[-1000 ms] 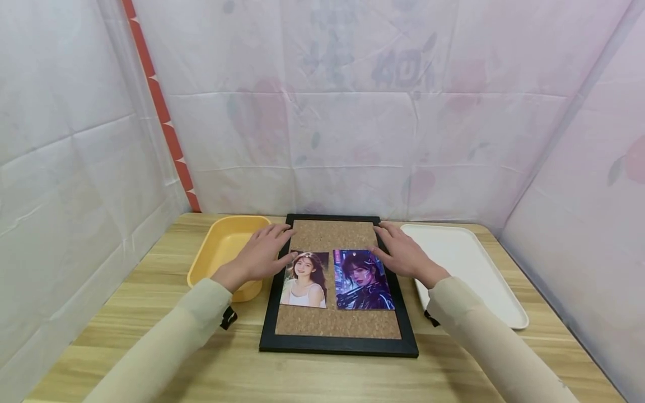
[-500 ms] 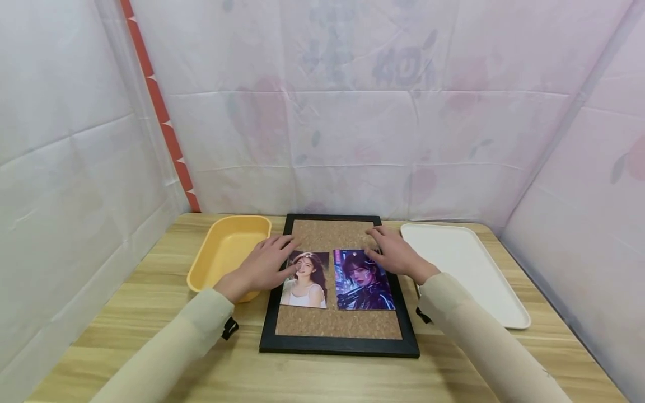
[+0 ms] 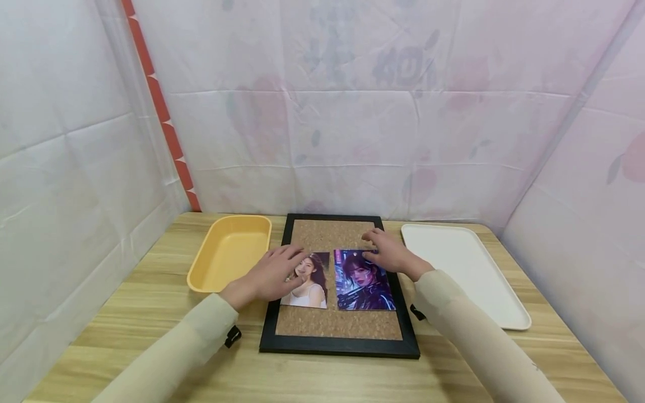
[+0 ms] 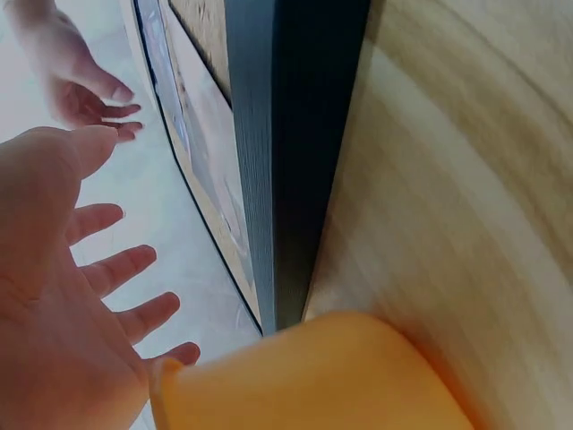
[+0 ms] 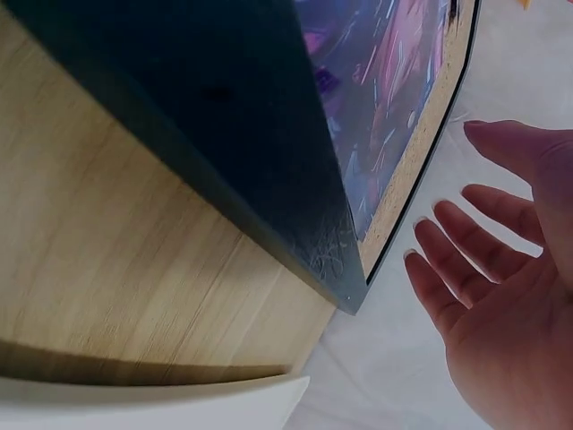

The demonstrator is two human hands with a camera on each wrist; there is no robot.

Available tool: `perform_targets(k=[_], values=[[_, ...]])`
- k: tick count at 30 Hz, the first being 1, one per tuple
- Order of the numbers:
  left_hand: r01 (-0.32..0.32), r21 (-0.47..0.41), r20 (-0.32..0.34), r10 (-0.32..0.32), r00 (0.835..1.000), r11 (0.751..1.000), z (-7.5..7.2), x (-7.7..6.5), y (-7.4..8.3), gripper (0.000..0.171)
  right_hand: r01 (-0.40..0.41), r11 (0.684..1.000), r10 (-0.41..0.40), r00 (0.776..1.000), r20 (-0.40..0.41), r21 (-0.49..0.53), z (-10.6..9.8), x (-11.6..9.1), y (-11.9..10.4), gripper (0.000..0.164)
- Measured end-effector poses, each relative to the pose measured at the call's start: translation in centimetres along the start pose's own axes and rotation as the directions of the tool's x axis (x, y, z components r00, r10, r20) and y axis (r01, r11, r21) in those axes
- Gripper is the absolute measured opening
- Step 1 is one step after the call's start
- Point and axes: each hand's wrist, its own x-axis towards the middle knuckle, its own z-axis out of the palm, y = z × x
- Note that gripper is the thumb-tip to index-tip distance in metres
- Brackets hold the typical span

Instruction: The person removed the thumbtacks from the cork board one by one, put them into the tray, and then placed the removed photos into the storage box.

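A black-framed cork board (image 3: 339, 324) lies on the table with two pictures side by side on it. On the left is a portrait photo (image 3: 311, 292) of a person in a white top, its upper left covered by my left hand (image 3: 272, 274). A purple-blue illustrated card (image 3: 365, 288) is on the right, a small pin (image 3: 355, 254) at its top. My right hand (image 3: 392, 253) hovers by that card's upper right corner, fingers slightly bent. Both wrist views show the fingers spread above the board, holding nothing.
A yellow tub (image 3: 229, 252) stands left of the board, its wall (image 4: 313, 385) close under my left hand. To the right lies a white tray (image 3: 463, 268). White patterned sheeting (image 3: 347, 134) encloses the wooden table (image 3: 221, 369) behind and at the sides.
My left hand has moved right and nearer, from the frame's left edge to over the portrait photo. The right hand has shifted slightly left, off the frame's right edge. The board and pictures stay put.
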Motion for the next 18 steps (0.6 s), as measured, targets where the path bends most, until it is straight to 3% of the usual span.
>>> perform_targets(k=[12, 18], values=[[-0.073, -0.024, 0.055, 0.074, 0.996, 0.997, 0.7, 0.8, 1.9, 0.056, -0.003, 0.997, -0.001, 0.999, 0.046, 0.083, 0.1, 1.2, 0.3, 0.03], [-0.093, -0.025, 0.099, 0.095, 0.99, 0.995, 1.2, 1.1, 2.9, 0.054, -0.002, 0.998, -0.001, 0.998, 0.06, 0.059, 0.3, 1.8, 0.5, 0.028]])
